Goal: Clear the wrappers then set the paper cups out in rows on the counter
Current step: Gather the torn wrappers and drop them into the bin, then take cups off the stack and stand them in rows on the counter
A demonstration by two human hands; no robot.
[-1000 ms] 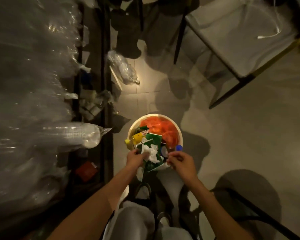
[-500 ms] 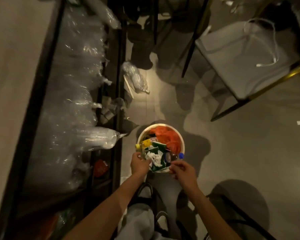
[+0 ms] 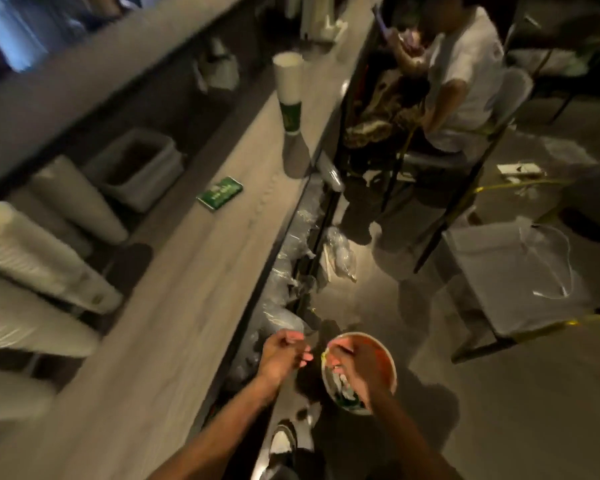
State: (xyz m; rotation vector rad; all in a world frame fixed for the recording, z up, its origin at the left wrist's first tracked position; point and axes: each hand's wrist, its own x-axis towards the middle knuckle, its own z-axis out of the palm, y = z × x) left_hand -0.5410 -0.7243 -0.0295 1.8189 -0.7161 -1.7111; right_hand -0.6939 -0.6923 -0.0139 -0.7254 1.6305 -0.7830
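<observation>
My left hand (image 3: 284, 355) hovers by the counter's front edge, fingers curled, nothing seen in it. My right hand (image 3: 359, 367) is over the round waste bin (image 3: 390, 358) on the floor, fingers curled; blur hides whether it holds anything. The bin holds orange, green and white wrappers. A tall upright stack of paper cups (image 3: 290, 95), white with a green band, stands far along the wooden counter (image 3: 174, 306). Sleeves of white cups (image 3: 32, 258) lie on their sides at the left. A green packet (image 3: 219, 197) lies flat on the counter.
Plastic-wrapped cup sleeves (image 3: 281, 306) fill the shelf under the counter. A grey tub (image 3: 139, 168) sits behind the counter. A seated person in a white top (image 3: 465, 74) is at the upper right. A chair with a white bag (image 3: 510, 282) stands to the right of the bin.
The view has swung up from the bin to take in the counter. Both hands have lifted off the wrappers in the bin, and my left hand has moved left, clear of it.
</observation>
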